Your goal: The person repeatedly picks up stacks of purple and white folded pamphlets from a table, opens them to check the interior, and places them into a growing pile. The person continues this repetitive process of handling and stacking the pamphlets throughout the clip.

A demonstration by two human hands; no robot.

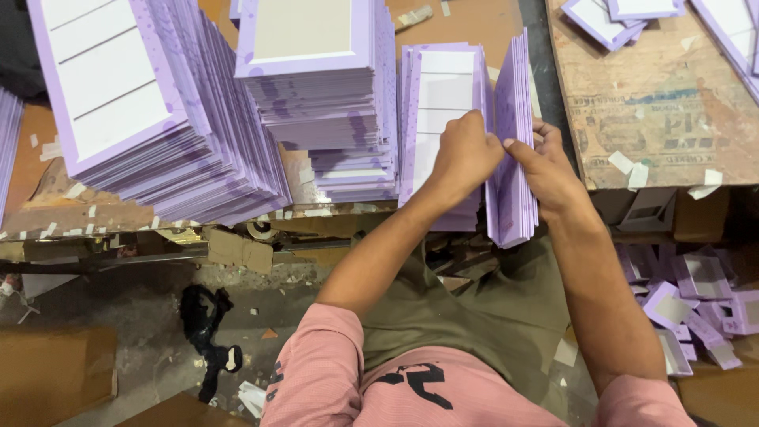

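Workbench (490,24): hands among lilac cards (510,150)

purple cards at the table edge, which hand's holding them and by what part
Both. The right hand grips the upright bundle of purple cards at its side edge; the left hand pinches sheets at the gap beside the flat purple stack.

Tall purple card stacks (316,95) wall the surface (474,24) to the left; a narrow gap opens between the upright cards (514,142) and flat pile (439,103); brown board (656,103) at right lies mostly bare.
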